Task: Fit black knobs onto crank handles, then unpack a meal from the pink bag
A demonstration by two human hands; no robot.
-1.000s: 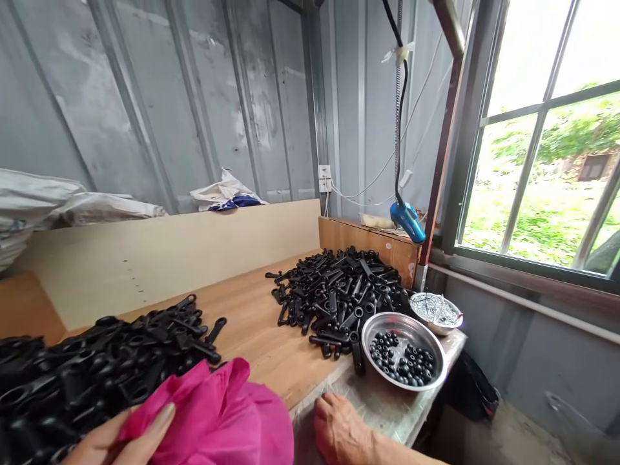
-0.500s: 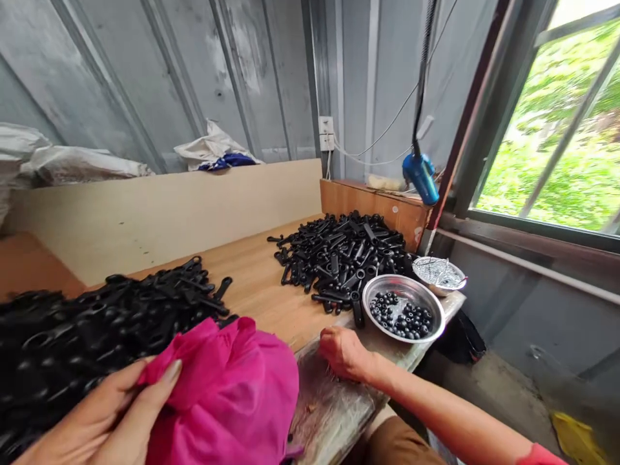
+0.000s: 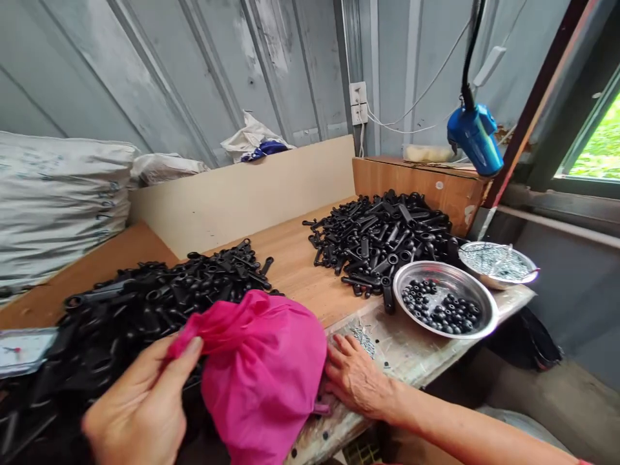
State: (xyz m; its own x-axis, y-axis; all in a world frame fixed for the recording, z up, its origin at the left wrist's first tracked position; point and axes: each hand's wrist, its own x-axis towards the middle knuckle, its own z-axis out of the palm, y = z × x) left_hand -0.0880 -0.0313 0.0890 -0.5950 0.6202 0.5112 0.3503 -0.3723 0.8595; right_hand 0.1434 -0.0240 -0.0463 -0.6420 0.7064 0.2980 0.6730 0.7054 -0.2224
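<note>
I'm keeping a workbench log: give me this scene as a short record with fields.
Left hand: pinching pink cloth bundle by its gathered end
Right hand: on the bench, beside small metal pieces
Black parts: two heaps, left and right
Near bowl: round black pieces
Far bowl: silvery pieces
Upper right: blue tool, hanging
</note>
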